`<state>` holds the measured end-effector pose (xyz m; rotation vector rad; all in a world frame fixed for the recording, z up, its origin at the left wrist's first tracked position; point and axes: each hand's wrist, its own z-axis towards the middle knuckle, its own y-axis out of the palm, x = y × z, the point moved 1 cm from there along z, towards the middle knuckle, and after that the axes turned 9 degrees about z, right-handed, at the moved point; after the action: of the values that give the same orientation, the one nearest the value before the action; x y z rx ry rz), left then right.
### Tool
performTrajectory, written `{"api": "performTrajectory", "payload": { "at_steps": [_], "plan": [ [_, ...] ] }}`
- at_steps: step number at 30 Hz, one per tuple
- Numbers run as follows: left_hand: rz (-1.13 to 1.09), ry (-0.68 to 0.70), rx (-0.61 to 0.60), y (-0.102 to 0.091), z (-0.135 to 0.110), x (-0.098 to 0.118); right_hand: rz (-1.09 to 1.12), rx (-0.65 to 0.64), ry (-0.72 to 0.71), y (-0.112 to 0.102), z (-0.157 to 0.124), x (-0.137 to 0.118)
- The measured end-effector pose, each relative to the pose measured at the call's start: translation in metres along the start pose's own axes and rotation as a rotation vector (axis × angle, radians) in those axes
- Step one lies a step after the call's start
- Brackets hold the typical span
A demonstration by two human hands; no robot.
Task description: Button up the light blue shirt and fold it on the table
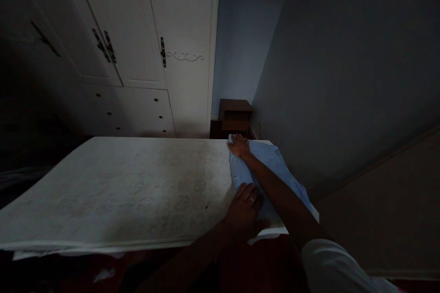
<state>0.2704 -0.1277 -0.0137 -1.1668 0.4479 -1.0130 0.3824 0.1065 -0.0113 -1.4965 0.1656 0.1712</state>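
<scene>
A light blue sheet (271, 158) lies across the right end of a pale, stained mattress (144, 178), its left edge folded or rolled into a thick band. On the far part of that band rests my right hand (239, 145), palm down with fingers spread. My left hand (244, 206), a ring on one finger, presses on the near part of the same band close to the mattress's front edge. Its fingers lie over the cloth, slightly bent, and the thumb stands apart to the right. Cloth beneath both palms is hidden.
A white wardrobe (185, 18) with dark handles and drawers stands behind the mattress. Beyond its right far corner is a small brown nightstand (237, 106). A grey wall (343, 78) runs along the right. A small dark speck (206, 207) lies on the mattress. The room is dim.
</scene>
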Motion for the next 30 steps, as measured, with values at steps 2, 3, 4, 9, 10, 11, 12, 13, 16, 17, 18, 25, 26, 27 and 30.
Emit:
{"api": "performTrajectory", "payload": {
  "at_steps": [2,3,4,9,10,11,12,13,16,17,18,25,26,27,30],
  "plan": [
    [-0.014,-0.019,0.016,0.002,-0.004,0.003,0.006,0.008,-0.002,0.0,-0.001,0.0],
    [-0.023,-0.028,0.029,0.002,-0.005,0.005,0.008,0.012,-0.003,0.0,-0.001,-0.001],
    [-0.032,-0.038,0.046,0.002,-0.007,0.007,0.009,0.016,-0.004,-0.001,-0.002,-0.002],
    [-0.072,-0.051,0.082,0.0,-0.016,0.012,0.003,0.034,-0.006,-0.006,-0.007,-0.007],
    [-0.077,-0.046,0.082,-0.001,-0.019,0.013,-0.001,0.04,-0.008,-0.007,-0.009,-0.008],
    [-0.08,-0.038,0.079,-0.002,-0.022,0.013,-0.006,0.046,-0.01,-0.008,-0.011,-0.009],
    [-0.08,-0.024,0.074,-0.002,-0.025,0.012,-0.011,0.053,-0.013,-0.01,-0.012,-0.01],
    [-0.078,-0.006,0.067,-0.003,-0.029,0.012,-0.016,0.061,-0.015,-0.012,-0.014,-0.011],
    [-0.082,0.048,0.046,-0.005,-0.043,0.011,-0.033,0.089,-0.017,-0.018,-0.019,-0.017],
    [-0.09,0.05,0.046,-0.007,-0.049,0.01,-0.038,0.1,-0.015,-0.021,-0.022,-0.021],
    [-0.099,0.036,0.05,-0.01,-0.054,0.008,-0.041,0.112,-0.017,-0.023,-0.026,-0.025],
    [-0.068,-0.189,0.046,-0.038,-0.095,-0.033,0.072,0.143,-0.265,-0.032,-0.114,-0.06],
    [-0.042,-0.204,0.066,-0.043,-0.1,-0.042,0.086,0.161,-0.289,-0.033,-0.132,-0.058],
    [-0.014,-0.215,0.088,-0.048,-0.106,-0.051,0.096,0.189,-0.293,-0.035,-0.15,-0.053],
    [0.059,-0.255,0.147,-0.064,-0.124,-0.078,0.113,0.245,-0.216,-0.04,-0.196,-0.019]
  ]
}}
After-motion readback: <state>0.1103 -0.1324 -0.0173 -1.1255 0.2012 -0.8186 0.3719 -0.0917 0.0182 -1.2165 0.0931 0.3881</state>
